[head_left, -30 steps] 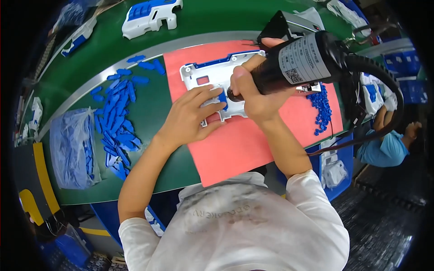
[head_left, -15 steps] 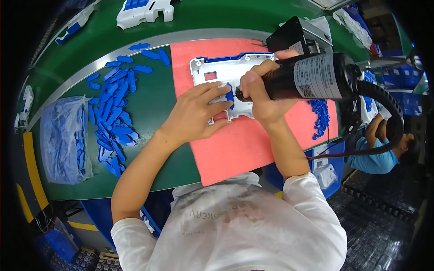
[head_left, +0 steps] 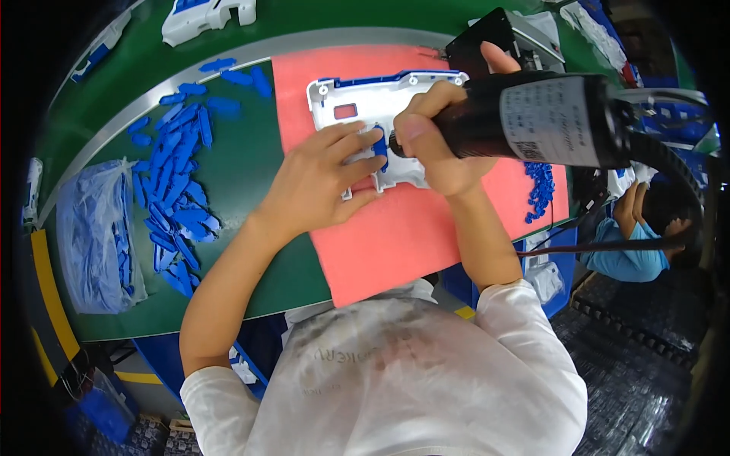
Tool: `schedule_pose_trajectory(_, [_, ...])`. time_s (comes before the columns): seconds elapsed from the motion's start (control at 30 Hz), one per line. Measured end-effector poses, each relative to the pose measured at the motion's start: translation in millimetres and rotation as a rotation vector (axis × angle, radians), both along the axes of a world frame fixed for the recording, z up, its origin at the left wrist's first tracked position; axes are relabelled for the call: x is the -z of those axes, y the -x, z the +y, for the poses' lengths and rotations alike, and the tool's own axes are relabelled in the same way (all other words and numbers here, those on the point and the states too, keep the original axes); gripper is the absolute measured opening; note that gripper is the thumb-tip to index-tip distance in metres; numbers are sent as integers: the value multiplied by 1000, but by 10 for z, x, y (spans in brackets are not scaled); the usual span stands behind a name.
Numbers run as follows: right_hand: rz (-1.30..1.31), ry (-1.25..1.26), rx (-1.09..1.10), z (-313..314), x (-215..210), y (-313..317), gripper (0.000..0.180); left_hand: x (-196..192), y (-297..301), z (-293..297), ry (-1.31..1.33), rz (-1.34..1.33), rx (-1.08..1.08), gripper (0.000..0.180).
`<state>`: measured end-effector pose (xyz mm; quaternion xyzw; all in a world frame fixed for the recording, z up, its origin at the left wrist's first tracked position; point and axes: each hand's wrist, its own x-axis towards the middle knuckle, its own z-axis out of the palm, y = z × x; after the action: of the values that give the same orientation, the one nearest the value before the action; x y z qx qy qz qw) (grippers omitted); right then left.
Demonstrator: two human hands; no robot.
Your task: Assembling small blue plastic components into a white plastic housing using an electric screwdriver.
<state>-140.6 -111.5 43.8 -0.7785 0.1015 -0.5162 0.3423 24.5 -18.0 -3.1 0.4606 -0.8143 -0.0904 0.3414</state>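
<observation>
A white plastic housing (head_left: pixel 365 110) with a blue strip along its far edge lies on the pink mat (head_left: pixel 395 243). Over its near left part, my left hand (head_left: pixel 315 178) steadies it, fingertips pressed around a small blue elongated piece (head_left: pixel 382 148) and the thumb by the near edge. My right hand (head_left: pixel 441 156) is wrapped around a black electric screwdriver (head_left: pixel 475 114), held nearly level. Its nose points left, close beside the blue piece; the bit's tip and any screw cannot be made out.
Many loose blue elongated pieces (head_left: pixel 179 171) lie left of the mat, beside a clear plastic bag (head_left: pixel 91 235). Small blue parts (head_left: pixel 540 190) cluster at the mat's right. A black box (head_left: pixel 483 45) stands behind; a thick cable (head_left: pixel 680 167) curves right. Another person (head_left: pixel 627 251) works at far right.
The whole view has shifted, so the bench items appear slightly further left and up. My hands keep nearly the same hold, with the screwdriver's nose still beside the blue piece.
</observation>
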Motion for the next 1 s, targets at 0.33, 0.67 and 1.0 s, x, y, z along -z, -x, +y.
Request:
schedule_pose_trajectory(0.33, [114,102,-29,43,-17,11,61,12,-32,-25,7,7,-11,33])
schedule_pose_trajectory(0.67, [-561,-40,251,120,-591,589,7,1,-27,2,33,-25,-5,39])
schedule_pose_trajectory(1.0, [-404,-79,406,-385,-519,1319,48,-55,61,-71,48,-7,2,43])
